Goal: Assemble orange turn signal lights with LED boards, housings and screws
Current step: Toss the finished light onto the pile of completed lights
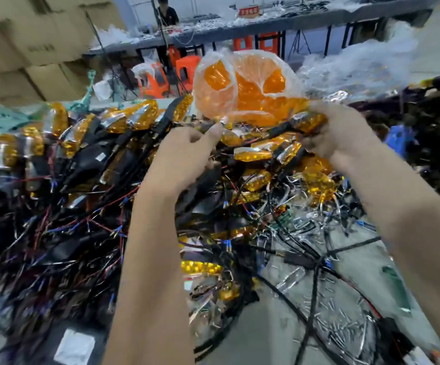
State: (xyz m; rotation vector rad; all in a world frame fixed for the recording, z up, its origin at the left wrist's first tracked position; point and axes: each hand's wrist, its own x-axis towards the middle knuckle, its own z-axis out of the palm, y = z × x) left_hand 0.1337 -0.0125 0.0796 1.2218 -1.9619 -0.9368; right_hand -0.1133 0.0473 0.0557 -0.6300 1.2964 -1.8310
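A clear plastic bag (247,85) full of orange lenses is lifted above the bench at top centre. My left hand (187,151) pinches the bag's lower left edge between thumb and fingers. My right hand (345,138) grips the bag's lower right edge together with an orange turn signal light (309,122) on a black stalk. Below lies a big heap of assembled orange turn signal lights (113,119) with black stalks and tangled wires (82,219). The frame is motion-blurred.
Loose screws (340,317) and chrome housings (292,277) lie on the grey bench at lower right, a small white packet (75,347) at lower left. Cardboard boxes (29,48) stack at the upper left. Orange stools (187,67), a long table and a person (166,11) stand behind.
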